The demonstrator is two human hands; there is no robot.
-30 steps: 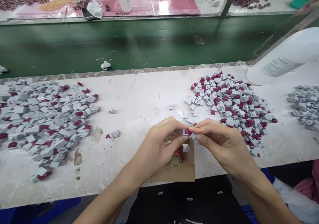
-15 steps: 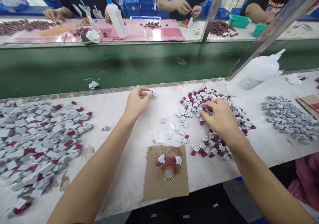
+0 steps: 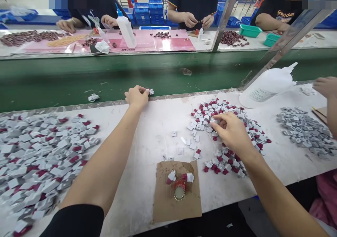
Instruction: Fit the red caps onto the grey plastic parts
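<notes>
My left hand (image 3: 137, 97) is closed in a pinch at the far edge of the table. Its fingertips grip a small white-and-maroon plastic piece (image 3: 151, 91), held out over the green channel. My right hand (image 3: 233, 131) is also pinched, above the pile of small white-and-maroon pieces (image 3: 207, 112). Between thumb and forefinger it seems to hold a small grey-white piece (image 3: 212, 121), partly covered by the fingers. On a cardboard square (image 3: 176, 210) in front of me lie a red bottle cap-like object (image 3: 179, 192) and two more white-and-maroon pieces (image 3: 190, 177).
A large pile of white-and-maroon pieces (image 3: 44, 152) covers the left side. At right are grey pieces (image 3: 305, 131), a big white bottle (image 3: 265, 87), and another person's hand (image 3: 326, 86). A metal post (image 3: 223, 19) rises beyond the green channel (image 3: 158, 75); co-workers sit opposite.
My left hand has moved away from me and left with its piece, to the table's far edge. My right hand stays over the pile. Another person's hand has appeared at right. The view has tilted up.
</notes>
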